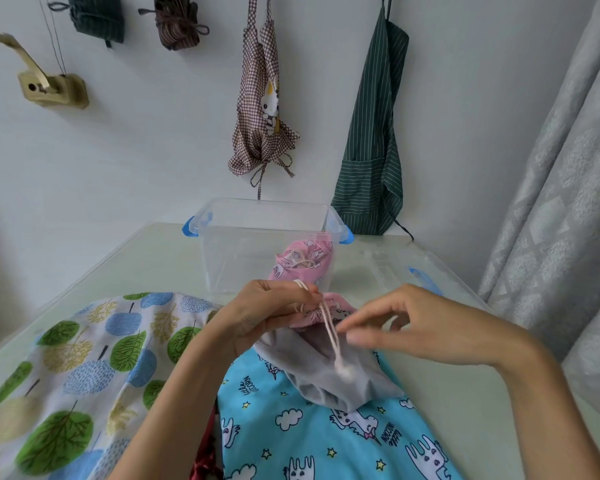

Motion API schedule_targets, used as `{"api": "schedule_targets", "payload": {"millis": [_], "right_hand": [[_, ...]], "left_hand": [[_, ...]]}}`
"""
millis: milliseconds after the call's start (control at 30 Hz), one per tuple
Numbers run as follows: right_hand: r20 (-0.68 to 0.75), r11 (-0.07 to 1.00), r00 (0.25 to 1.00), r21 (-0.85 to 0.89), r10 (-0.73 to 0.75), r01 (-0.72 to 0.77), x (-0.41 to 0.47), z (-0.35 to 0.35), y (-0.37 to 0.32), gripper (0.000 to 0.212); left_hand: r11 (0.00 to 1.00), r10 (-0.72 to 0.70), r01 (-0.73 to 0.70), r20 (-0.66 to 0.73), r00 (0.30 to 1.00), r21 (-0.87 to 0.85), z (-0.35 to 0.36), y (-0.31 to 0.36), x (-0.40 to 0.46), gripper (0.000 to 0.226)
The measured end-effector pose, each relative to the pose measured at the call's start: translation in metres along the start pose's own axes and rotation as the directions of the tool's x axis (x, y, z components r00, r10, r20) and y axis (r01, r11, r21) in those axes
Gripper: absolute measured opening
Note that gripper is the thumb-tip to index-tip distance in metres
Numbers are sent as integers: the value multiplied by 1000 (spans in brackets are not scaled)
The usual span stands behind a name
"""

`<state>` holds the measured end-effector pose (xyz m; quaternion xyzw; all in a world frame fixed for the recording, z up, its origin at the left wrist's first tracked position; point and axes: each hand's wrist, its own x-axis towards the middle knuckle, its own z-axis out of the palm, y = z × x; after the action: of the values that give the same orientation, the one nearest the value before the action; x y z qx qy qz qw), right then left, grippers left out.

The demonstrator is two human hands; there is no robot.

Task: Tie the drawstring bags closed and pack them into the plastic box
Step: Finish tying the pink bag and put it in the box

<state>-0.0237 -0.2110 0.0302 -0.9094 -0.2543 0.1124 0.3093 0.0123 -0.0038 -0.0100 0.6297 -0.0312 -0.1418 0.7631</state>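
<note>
Soft cotton was what I had to deal with — the pink-and-grey bag (pixel 321 341) lay limp over the blue unicorn cloth (pixel 326 441), just in front of the clear plastic box (pixel 257 233), where one pink bag (pixel 300 259) already sat tied. I judged it light and floppy, nothing breakable, so the body gave no firm hold; the gathered neck and the pale cord (pixel 330 336) were the places to take it. My left hand (pixel 257 315) had fingers curled, pinching the cord and the bunched neck. My right hand (pixel 406 329) hung half open beside the dangling cord ends, fingertips near but holding nothing. That thin cord looked smooth — likely to slip unless pinched close to the neck.
</note>
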Motion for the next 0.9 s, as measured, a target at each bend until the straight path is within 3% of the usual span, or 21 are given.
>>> {"api": "schedule_targets", "payload": {"millis": [100, 133, 267, 400, 600, 667, 767, 900], "right_hand": [[-302, 999, 953, -35, -32, 22, 24, 13, 12, 19], [-336, 999, 941, -20, -43, 39, 32, 20, 14, 20], [-306, 985, 951, 149, -41, 91, 47, 41, 20, 24], [-365, 979, 930, 171, -40, 110, 46, 39, 19, 12], [-329, 951, 944, 287, -13, 113, 42, 38, 12, 12], [-329, 949, 944, 296, -4, 107, 46, 40, 15, 19], [-344, 931, 937, 359, 66, 66, 53, 43, 23, 47], [-312, 833, 945, 545, 102, 90, 55, 45, 28, 21]], "left_hand": [[996, 52, -53, 17, 999, 67, 2, 0, -1, 23], [993, 72, -74, 24, 997, 90, 3, -1, -1, 26], [965, 179, -175, -1, 984, 197, 3, -1, -1, 28], [908, 301, -281, -17, 954, 310, 1, 1, -2, 25], [778, 513, -411, -104, 852, 476, 2, -5, 2, 17], [745, 563, -437, -124, 817, 504, 3, -7, 2, 15], [736, 595, -454, -160, 788, 502, 3, -9, 3, 14], [702, 617, -451, -154, 772, 552, 2, -11, 4, 10]]}}
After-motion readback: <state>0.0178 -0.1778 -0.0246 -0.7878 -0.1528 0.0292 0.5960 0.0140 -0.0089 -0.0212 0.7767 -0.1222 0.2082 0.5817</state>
